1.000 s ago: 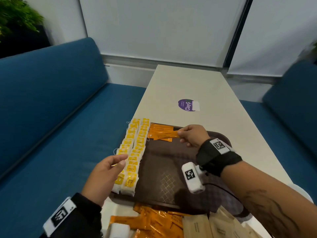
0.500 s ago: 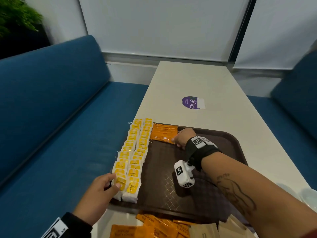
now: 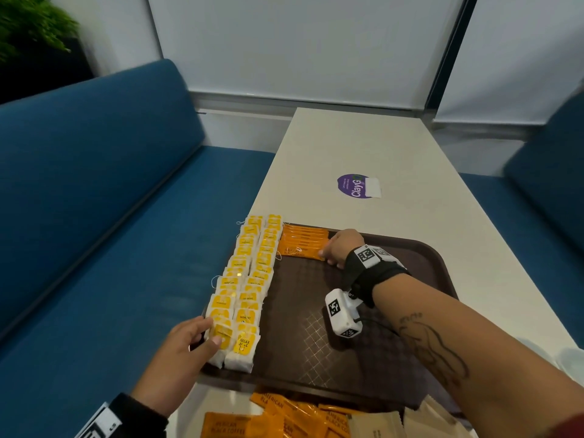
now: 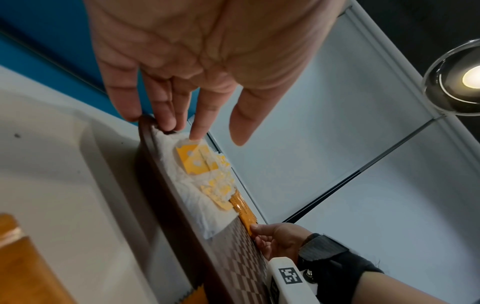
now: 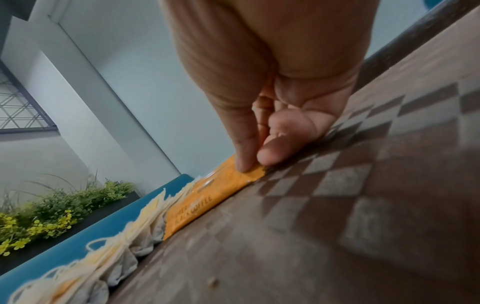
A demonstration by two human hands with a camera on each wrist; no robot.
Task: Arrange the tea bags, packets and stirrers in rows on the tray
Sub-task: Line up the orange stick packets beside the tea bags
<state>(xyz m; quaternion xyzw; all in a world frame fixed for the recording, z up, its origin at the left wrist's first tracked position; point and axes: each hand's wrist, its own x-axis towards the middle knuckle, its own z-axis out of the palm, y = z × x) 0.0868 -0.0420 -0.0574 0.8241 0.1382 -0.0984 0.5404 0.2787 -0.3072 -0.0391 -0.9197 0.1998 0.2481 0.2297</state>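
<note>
A brown tray [image 3: 363, 358] lies on the white table. Two rows of tea bags [image 3: 249, 279] with yellow tags run along its left side. A stack of orange coffee packets [image 3: 301, 245] sits at its far left. My right hand [image 3: 324, 254] rests low on the tray. Thumb and forefinger pinch the right end of the nearest orange packet [image 5: 207, 195], which lies flat against the stack. My left hand [image 3: 210, 331] is at the tray's near-left corner, its straight fingertips [image 4: 194, 133] touching the closest tea bag [image 4: 192, 160] and the tray rim.
Loose orange packets [image 3: 284, 415] and beige packets [image 3: 379, 425] lie on the table in front of the tray. A purple sticker [image 3: 357, 185] marks the table beyond it. Blue sofas flank the table. A glass bowl [image 4: 457, 78] shows in the left wrist view.
My right hand has lowered the orange packet onto the tray beside the stack. My left hand has come down from the air to the nearest tea bags.
</note>
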